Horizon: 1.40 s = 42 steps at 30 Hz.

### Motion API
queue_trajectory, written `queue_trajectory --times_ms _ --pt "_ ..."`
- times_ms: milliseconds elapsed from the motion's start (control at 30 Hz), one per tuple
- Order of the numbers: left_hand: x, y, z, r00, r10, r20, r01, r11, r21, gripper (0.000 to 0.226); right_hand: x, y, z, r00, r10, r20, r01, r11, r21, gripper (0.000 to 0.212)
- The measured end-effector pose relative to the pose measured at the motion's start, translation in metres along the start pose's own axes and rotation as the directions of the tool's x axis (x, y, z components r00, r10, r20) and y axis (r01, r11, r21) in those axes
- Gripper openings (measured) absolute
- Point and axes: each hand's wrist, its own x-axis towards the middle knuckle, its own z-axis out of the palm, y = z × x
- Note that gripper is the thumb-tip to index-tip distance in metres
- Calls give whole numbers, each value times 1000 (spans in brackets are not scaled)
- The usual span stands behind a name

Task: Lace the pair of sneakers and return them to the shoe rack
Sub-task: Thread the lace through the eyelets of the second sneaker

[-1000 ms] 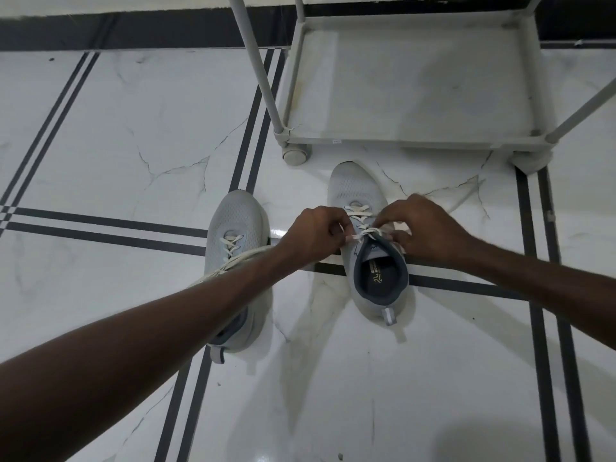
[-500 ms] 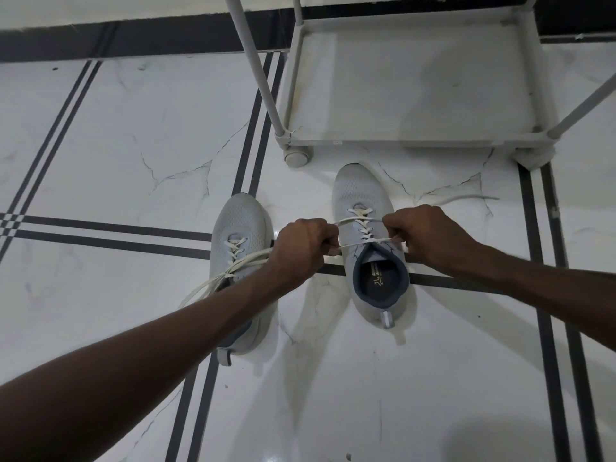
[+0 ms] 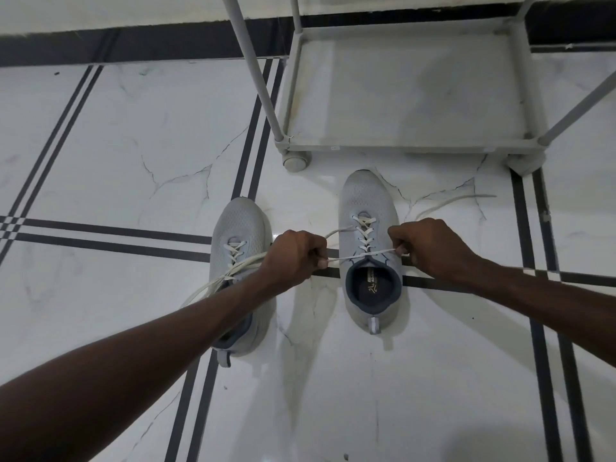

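The white marble floor (image 3: 100, 155) is glossy, with thin dark veins. Paired black stripes (image 3: 110, 236) cross it. A black band (image 3: 133, 48) borders the floor's far edge.

A: Any print readable?

B: Only inside the right sneaker (image 3: 366, 208). Its dark insole (image 3: 372, 287) carries a pale star-like logo, with a short line of pale lettering next to it.

A: Can the lettering be read?

B: It looks to start with "AD"; the rest is too small and blurred. Nothing else in view bears text.
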Motion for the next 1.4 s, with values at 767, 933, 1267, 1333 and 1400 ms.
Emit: queue_trajectory --times_ms 767,933,1267,1333,1400 --pt "37 51 -25 965 -118 235 263 449 -854 11 8 -35 -28 948 272 167 -272 415 868 8" --pt "43 55 -7 955 -257 150 269 530 -804 16 6 -44 -19 909 415 47 -255 462 850 10" --pt "51 48 -4 945 -241 223 320 526 -788 27 9 -50 -23 970 244 -16 -145 625 767 34" --pt "52 49 -2 945 -251 210 313 510 -801 23 11 -52 -23 970 235 -63 -117 676 728 33" --pt "51 52 -1 946 -240 218 309 465 -830 18 14 -52 -24 972 217 -90 -91 699 709 31"
